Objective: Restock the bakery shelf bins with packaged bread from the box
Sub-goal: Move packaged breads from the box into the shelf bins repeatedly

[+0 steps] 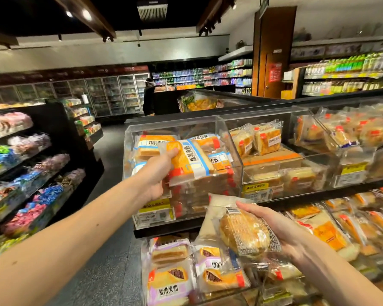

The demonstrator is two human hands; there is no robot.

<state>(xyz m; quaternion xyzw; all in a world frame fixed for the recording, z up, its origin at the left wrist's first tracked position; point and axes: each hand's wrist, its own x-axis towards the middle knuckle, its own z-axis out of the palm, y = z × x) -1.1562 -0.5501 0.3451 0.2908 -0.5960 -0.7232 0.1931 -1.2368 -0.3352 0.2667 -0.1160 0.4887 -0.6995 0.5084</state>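
**2 hands, 2 packs at the bread bins**

Left hand (157,174) is up at the top shelf, arm stretched long across the aisle. The grip is curled around a blue-and-white bread pack (192,160), thumb on its upper corner and fingers underneath. That pack sits at the front of the end bin (128,149), a clear plastic one, right above a stack of packs (199,188) in the same bin. Whether it touches the stack, I cannot tell. More blue-and-white packs lie behind it inside.

Lower and nearer, the right hand (274,226) is turned palm up. Its grip cradles a round bun pack (243,235) in clear wrap, label side up, with the thumb laid over the top edge and the fingers wrapped below. This one hangs in front of the shelf edge, above the lower bins, clear of every bin.

Beside the end bin, the second bin (230,124) holds paler sandwich packs. A yellow price tag (153,206) sits on the end bin's front. Down below, purple-labelled packs (168,281) fill the lower tier.

Across the aisle on the left, candy shelves (31,164) run in bright rows. Far back stand glass-door coolers (97,96) and a distant person (148,96), blurred.
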